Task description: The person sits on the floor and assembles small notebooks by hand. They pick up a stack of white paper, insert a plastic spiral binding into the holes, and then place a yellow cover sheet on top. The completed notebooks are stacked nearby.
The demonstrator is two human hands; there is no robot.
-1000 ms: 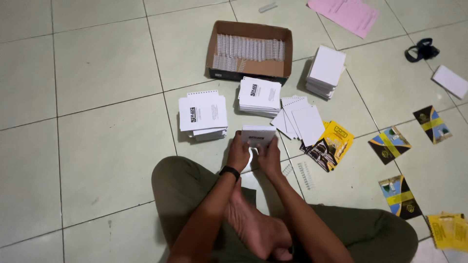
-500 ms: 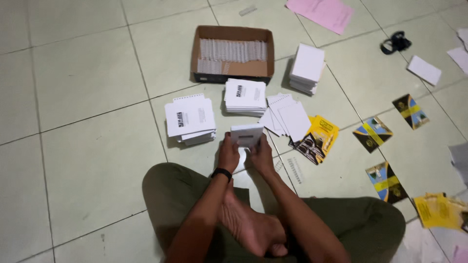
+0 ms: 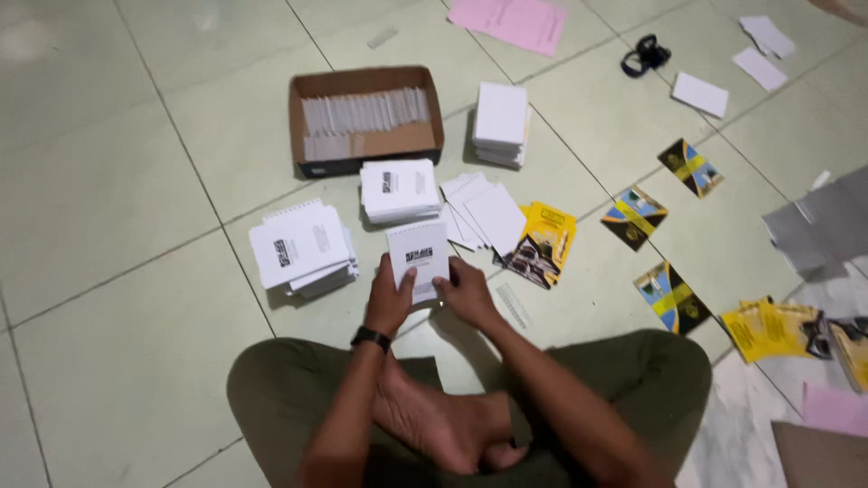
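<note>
White notepads (image 3: 299,246), a brown cardboard box (image 3: 365,83), yellow-and-black covers (image 3: 542,244), pink paper (image 3: 511,20), pale green tiles (image 3: 108,181).

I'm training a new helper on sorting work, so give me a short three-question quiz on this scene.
1. True or false: both hands, left hand and right hand, grip the small white printed booklet.
2. What fills the open brown cardboard box? A) yellow leaflets B) a row of white booklets standing on edge C) pink paper
3. Fill in: the black band sits on the ___ wrist.

Key: 1 true; 2 B; 3 left.
</note>
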